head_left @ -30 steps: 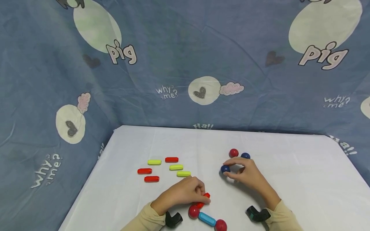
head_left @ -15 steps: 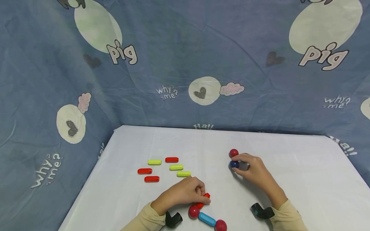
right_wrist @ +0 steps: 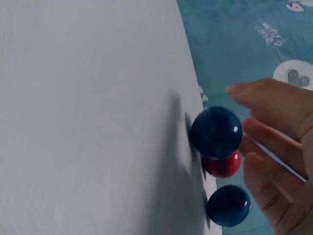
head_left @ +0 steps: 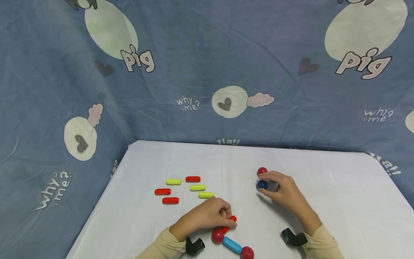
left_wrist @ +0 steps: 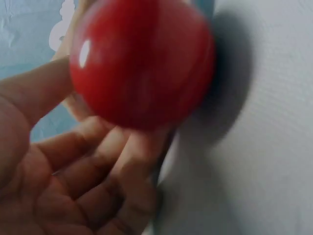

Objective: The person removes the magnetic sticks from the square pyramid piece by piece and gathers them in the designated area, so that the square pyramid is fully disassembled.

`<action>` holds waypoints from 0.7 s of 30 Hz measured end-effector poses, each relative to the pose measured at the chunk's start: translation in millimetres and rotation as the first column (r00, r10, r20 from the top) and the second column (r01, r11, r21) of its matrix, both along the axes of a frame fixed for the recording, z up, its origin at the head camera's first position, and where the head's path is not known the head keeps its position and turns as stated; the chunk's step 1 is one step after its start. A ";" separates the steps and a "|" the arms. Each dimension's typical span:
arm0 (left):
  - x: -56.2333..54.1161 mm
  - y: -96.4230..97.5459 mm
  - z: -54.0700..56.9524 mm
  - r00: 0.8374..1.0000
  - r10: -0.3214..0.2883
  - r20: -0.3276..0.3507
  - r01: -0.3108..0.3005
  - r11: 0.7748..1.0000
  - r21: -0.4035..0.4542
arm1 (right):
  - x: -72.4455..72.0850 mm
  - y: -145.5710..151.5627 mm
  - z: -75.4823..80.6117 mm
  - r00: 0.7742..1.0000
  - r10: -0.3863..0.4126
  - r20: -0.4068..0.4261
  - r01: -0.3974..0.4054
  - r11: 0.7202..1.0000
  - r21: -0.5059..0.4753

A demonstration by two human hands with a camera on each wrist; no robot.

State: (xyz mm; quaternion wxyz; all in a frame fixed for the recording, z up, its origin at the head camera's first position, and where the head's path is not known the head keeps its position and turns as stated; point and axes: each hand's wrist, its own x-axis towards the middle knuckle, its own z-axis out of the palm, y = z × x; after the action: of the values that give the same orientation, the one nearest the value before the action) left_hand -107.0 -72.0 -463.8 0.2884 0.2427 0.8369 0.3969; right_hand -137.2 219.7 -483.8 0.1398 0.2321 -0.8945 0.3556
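In the head view, my left hand (head_left: 211, 214) pinches a short red rod (head_left: 233, 219) between thumb and fingers. That rod meets a red ball (head_left: 217, 236), which joins a blue rod (head_left: 232, 245) and a second red ball (head_left: 247, 252). The left wrist view has a red ball (left_wrist: 142, 63) close up, hiding the rod. My right hand (head_left: 284, 190) is around a dark blue ball (head_left: 262, 185), its fingertips slightly apart from it in the right wrist view. Beyond that ball are a red ball (right_wrist: 224, 164) and another blue ball (right_wrist: 228, 205).
Several loose rods lie at the left of the white table (head_left: 136, 219), among them a yellow-green rod (head_left: 173, 182) and a red rod (head_left: 170, 200). A patterned blue cloth (head_left: 181, 64) hangs behind. Black wrist mounts (head_left: 292, 238) sit at both sleeves.
My right hand has carried the blue ball rightward, nearer the red ball, and its fingers have loosened from it. My left hand stays where it was, holding the red rod.
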 end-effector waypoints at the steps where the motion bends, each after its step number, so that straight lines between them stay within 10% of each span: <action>1: -0.8 0.3 0.1 0.999 -0.005 -0.033 0.005 1.000 0.009 | -0.1 -1.0 0.0 1.000 0.015 -0.020 -0.015 0.999 -0.028; 9: -2.2 3.5 5.7 0.948 0.021 -0.318 0.023 0.991 0.135 | 5.4 -23.4 -1.9 0.973 0.232 -0.016 -0.229 0.943 -0.242; 16: 0.4 3.4 9.5 0.917 0.087 -0.390 -0.010 0.981 0.195 | 13.0 -38.8 -6.9 0.815 0.486 0.316 -0.369 0.855 -0.363; 21: -4.9 -2.2 11.8 0.921 0.117 -0.370 -0.099 0.993 0.067 | 14.4 -39.0 -11.9 0.770 0.477 0.424 -0.361 0.873 -0.327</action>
State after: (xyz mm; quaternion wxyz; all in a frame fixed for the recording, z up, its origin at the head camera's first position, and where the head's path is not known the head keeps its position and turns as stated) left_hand -111.8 -74.2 -452.1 0.0956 0.2739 0.8790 0.3785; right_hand -122.8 180.6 -495.6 -0.1502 0.3111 -0.7781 0.5246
